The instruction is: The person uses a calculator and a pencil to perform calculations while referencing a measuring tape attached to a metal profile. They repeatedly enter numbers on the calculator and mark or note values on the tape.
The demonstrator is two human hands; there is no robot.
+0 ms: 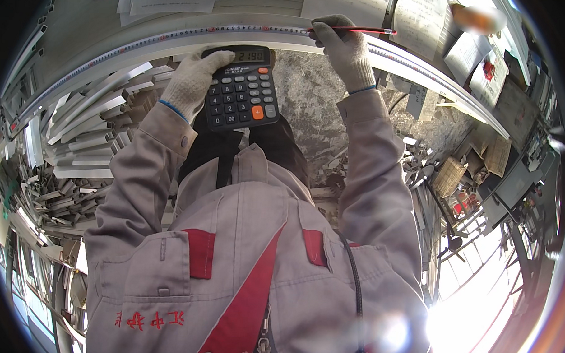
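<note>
The left hand (192, 80) grips the black calculator (241, 88); keep it steady. The right hand (344, 48) pinches a red pencil (356, 30); hold its tip firmly on the long metal strip (175, 39).

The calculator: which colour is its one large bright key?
Orange, on the black calculator; head view.

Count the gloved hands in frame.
2. The left hand holds the black calculator at upper centre-left. The right hand holds a red pencil against the long metal rail. No others visible.
</note>
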